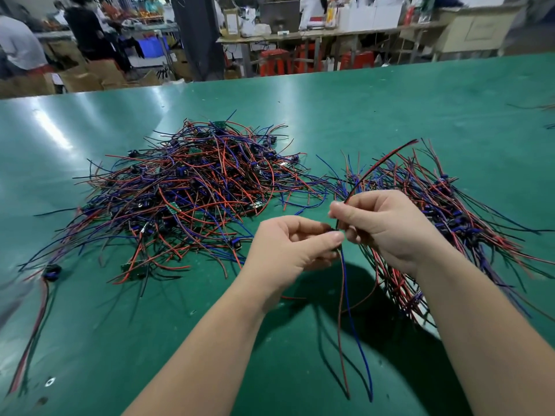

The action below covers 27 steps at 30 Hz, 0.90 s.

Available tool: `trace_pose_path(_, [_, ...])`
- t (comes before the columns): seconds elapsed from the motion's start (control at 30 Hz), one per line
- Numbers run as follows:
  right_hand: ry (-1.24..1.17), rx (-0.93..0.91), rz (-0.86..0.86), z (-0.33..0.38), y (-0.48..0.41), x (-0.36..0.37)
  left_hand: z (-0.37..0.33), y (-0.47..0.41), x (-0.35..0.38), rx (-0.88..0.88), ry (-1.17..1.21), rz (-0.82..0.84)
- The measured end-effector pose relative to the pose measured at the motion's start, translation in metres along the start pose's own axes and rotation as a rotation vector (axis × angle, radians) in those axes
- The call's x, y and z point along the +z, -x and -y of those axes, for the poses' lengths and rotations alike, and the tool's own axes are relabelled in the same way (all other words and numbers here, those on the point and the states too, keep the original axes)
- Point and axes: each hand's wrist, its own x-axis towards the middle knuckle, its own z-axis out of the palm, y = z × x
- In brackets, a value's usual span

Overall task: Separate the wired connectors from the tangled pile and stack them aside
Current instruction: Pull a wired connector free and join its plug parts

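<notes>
A tangled pile of red, blue and black wires with small connectors and green boards lies at the centre left of the green table. At the right lies a stack of separated wired connectors, its wires roughly aligned. My left hand and my right hand meet above the table between the two heaps. Both pinch one wired connector: its red and blue wires hang down toward me, and its red-black pair arcs up from my right fingers. The connector body is hidden by my fingers.
A single black connector with red and black wires lies apart at the left edge. A few stray wires lie at the far right. Beyond the table's far edge are red stools, benches, boxes and people standing.
</notes>
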Motion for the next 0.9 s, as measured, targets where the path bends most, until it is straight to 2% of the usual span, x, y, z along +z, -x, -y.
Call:
trace_pose_path(0.23, [-0.247,-0.061,-0.412,0.008,-0.005,-0.027,0.001,0.004,-0.008,-0.225,-0.154,0.334])
trace_pose_path(0.33, [-0.334,-0.125,-0.509,0.007,-0.009,-0.028,-0.002,0.004,-0.013,-0.216,-0.168,0.316])
trace_pose_path(0.43, [-0.344,-0.165,-0.605,0.006,-0.014,-0.027,-0.007,0.001,-0.020,-0.148,-0.151,0.187])
trace_pose_path(0.5, [-0.233,-0.189,-0.510,0.006,-0.012,-0.024,-0.008,-0.003,-0.021,-0.097,-0.096,0.052])
trace_pose_path(0.63, [0.220,-0.230,0.201,-0.001,0.002,-0.003,-0.005,-0.008,-0.019,-0.031,0.027,-0.148])
trace_pose_path(0.67, [0.320,-0.246,0.284,-0.004,0.004,0.002,-0.004,-0.009,-0.019,-0.016,0.023,-0.166])
trace_pose_path(0.73, [0.431,-0.338,0.191,-0.009,0.004,0.010,-0.005,-0.009,-0.021,-0.001,-0.007,-0.148])
trace_pose_path(0.83, [0.436,-0.464,-0.012,-0.008,0.005,0.013,-0.009,-0.008,-0.020,-0.007,-0.028,-0.072])
trace_pose_path(0.9, [0.398,-0.592,-0.129,-0.003,0.006,0.008,-0.011,-0.010,-0.023,0.011,-0.061,-0.134])
